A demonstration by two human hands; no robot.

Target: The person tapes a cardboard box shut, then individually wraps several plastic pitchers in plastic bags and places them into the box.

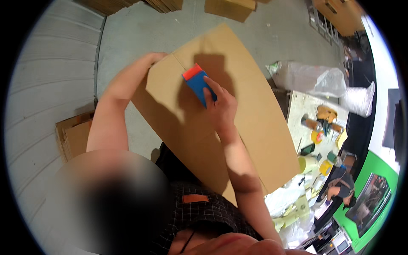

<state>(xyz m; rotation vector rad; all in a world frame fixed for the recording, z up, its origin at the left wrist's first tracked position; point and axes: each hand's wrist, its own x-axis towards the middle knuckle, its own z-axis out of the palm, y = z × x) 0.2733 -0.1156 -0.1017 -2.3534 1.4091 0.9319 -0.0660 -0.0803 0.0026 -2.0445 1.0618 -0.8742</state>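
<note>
A large brown cardboard box [255, 114] lies before me, with a seam running along its top face. In my right hand [223, 104] is a blue tape dispenser [198, 87] with a red end, held over the seam near the far left of the box. Its shadow falls on the cardboard around it. My left hand [158, 58] grips the box's far left edge, and its fingers are mostly hidden behind the cardboard.
On the right, a cluttered worktable [297, 108] holds rolls of tape, bottles and papers. Wrapped plastic bundles [310, 78] lie beyond it. Folded cartons [76, 134] lean by the left wall. Another person [342, 187] works at the far right.
</note>
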